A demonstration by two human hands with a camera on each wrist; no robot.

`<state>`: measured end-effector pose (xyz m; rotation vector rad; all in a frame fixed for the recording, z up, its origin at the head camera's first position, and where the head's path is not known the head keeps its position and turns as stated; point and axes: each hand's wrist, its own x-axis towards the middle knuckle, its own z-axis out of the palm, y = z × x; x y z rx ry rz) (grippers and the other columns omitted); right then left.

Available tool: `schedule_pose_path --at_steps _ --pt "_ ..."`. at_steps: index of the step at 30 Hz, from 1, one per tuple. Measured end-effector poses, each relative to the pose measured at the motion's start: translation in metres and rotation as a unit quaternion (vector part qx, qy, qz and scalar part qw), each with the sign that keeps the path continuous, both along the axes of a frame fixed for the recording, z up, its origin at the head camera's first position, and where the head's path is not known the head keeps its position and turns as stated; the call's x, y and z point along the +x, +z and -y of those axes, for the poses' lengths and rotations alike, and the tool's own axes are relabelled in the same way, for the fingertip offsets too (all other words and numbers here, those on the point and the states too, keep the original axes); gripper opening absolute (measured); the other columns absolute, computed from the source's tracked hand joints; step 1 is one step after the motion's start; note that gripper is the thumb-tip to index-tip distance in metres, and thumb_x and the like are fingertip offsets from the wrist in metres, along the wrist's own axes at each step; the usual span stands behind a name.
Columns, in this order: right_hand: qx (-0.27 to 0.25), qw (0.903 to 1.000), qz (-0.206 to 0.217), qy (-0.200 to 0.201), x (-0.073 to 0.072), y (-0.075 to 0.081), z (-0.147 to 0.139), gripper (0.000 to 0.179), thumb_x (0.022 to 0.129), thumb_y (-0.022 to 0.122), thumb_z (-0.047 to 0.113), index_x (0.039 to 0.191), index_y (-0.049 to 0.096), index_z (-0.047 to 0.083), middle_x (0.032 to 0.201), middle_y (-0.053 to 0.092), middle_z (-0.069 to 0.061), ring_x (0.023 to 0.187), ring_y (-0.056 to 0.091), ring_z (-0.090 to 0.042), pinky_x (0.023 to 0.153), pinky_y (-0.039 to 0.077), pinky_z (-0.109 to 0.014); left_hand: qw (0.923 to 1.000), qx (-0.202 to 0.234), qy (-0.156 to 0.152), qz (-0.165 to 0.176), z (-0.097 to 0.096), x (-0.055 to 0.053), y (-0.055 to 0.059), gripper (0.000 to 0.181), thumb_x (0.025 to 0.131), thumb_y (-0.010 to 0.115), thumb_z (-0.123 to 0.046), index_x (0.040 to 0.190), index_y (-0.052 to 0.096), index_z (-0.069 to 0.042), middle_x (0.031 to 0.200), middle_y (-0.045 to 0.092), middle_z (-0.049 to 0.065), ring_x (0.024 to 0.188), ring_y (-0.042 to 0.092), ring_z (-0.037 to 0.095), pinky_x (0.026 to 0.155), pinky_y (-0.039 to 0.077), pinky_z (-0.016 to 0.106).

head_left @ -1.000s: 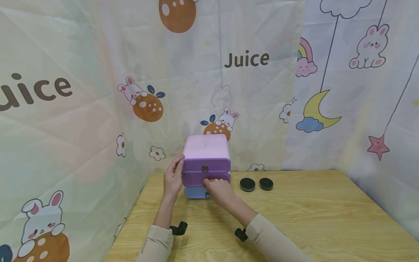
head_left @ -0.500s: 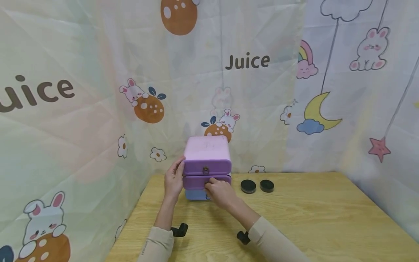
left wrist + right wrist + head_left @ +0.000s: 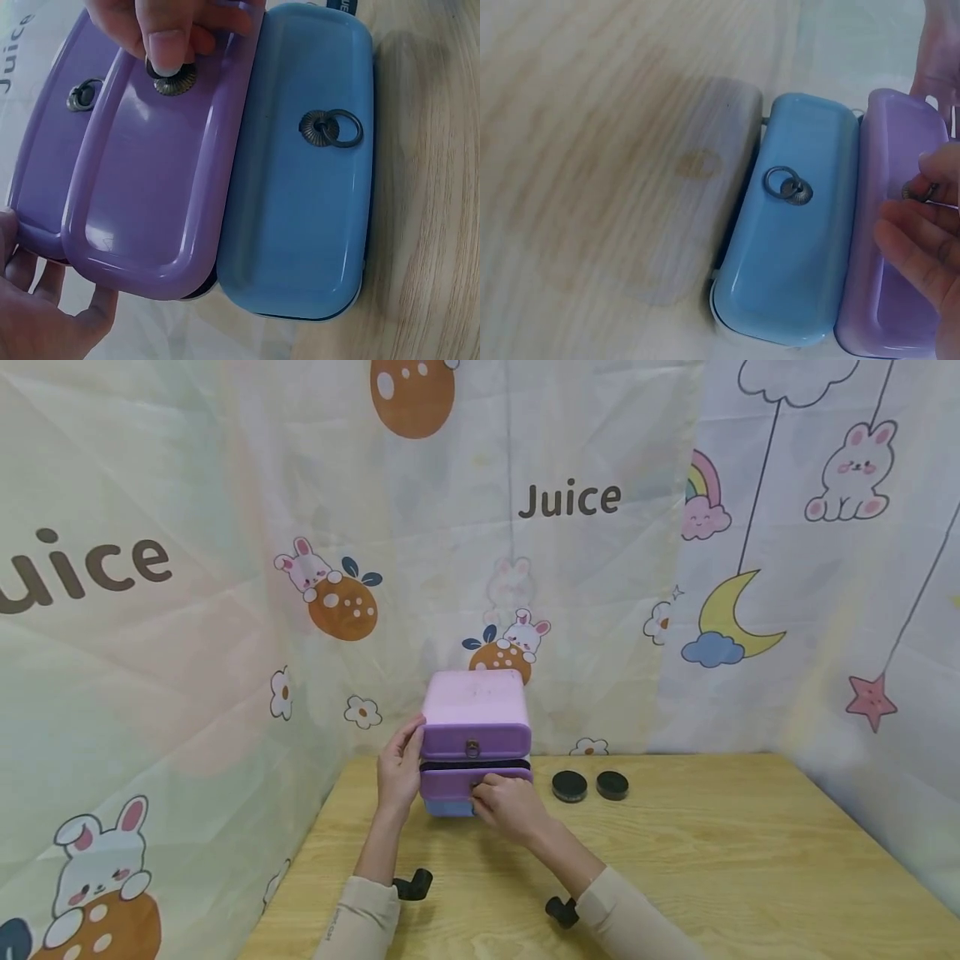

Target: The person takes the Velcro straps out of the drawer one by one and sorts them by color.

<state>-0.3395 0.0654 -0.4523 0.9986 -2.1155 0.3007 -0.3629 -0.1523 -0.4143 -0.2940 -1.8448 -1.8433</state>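
A small chest of drawers [image 3: 477, 697] with a pink top stands at the back of the table. Its top drawer [image 3: 442, 742] is purple, and so is the middle drawer [image 3: 150, 180], which is pulled out a little, with a dark gap above its front. The lowest drawer [image 3: 300, 187] is blue and closed. My right hand [image 3: 512, 806] pinches the metal ring pull [image 3: 176, 81] of the middle drawer between thumb and finger. Against the chest's left side rests my left hand [image 3: 399, 768], its fingers mostly straight near the top drawer's edge.
Two round black discs [image 3: 569, 786] [image 3: 612, 785] lie on the wooden table [image 3: 712, 860] to the right of the chest. Printed cloth [image 3: 585, 610] hangs behind and at both sides. A black wrist mount [image 3: 412, 885] shows by the left sleeve.
The middle drawer has come out toward me, and a dark gap has appeared above its front. My right hand has moved slightly nearer with it; the left hand stays at the chest's side.
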Motion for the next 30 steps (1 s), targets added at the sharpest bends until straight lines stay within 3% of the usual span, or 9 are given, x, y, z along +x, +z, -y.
schedule_pose_path --at_steps 5,15,20,24,30 --pt "-0.01 0.9999 0.0 0.014 0.004 -0.001 0.001 0.006 0.091 0.08 0.021 0.086 0.077 0.018 0.078 0.067 0.008 0.065 0.06 -0.003 0.055 0.05 -0.018 0.9999 0.0 0.01 0.007 0.001 0.001 -0.001 0.035 0.106 0.06 -0.039 0.135 0.07 -0.022 0.146 0.064 -0.005 0.133 0.061 0.016 0.098 0.055 0.016" --pt "-0.044 0.9988 -0.001 0.023 0.007 0.001 0.0 0.009 0.086 0.082 0.019 0.085 0.073 0.017 0.077 0.069 0.008 0.064 0.06 -0.002 0.055 0.049 -0.016 0.9999 -0.007 0.006 -0.004 0.001 -0.001 0.003 0.037 0.107 0.059 -0.036 0.137 0.069 -0.018 0.153 0.058 0.006 0.135 0.06 0.022 0.1 0.055 0.019" --pt "-0.065 0.9974 0.016 0.027 0.008 0.0 0.001 0.009 0.087 0.083 0.018 0.086 0.074 0.017 0.078 0.07 0.008 0.065 0.06 -0.002 0.057 0.049 -0.016 0.9999 -0.006 0.012 -0.006 0.002 -0.001 0.001 0.035 0.107 0.059 -0.035 0.136 0.069 -0.018 0.153 0.058 0.007 0.138 0.057 0.021 0.103 0.053 0.019" --pt "-0.077 0.9959 0.037 0.031 0.01 0.0 0.0 0.008 0.087 0.084 0.017 0.087 0.076 0.016 0.079 0.071 0.007 0.067 0.06 -0.002 0.059 0.05 -0.015 0.9999 -0.002 0.011 -0.008 0.001 -0.001 0.001 0.035 0.107 0.059 -0.035 0.136 0.069 -0.018 0.151 0.06 0.0 0.137 0.058 0.019 0.103 0.053 0.018" --pt "-0.059 0.995 0.078 0.023 0.014 0.004 -0.003 0.005 0.089 0.083 0.017 0.09 0.078 0.014 0.081 0.073 0.006 0.07 0.063 -0.003 0.062 0.054 -0.017 1.0 0.0 0.002 -0.003 -0.001 0.0 0.001 0.035 0.107 0.06 -0.033 0.136 0.069 -0.016 0.151 0.06 0.0 0.134 0.059 0.018 0.099 0.053 0.015"
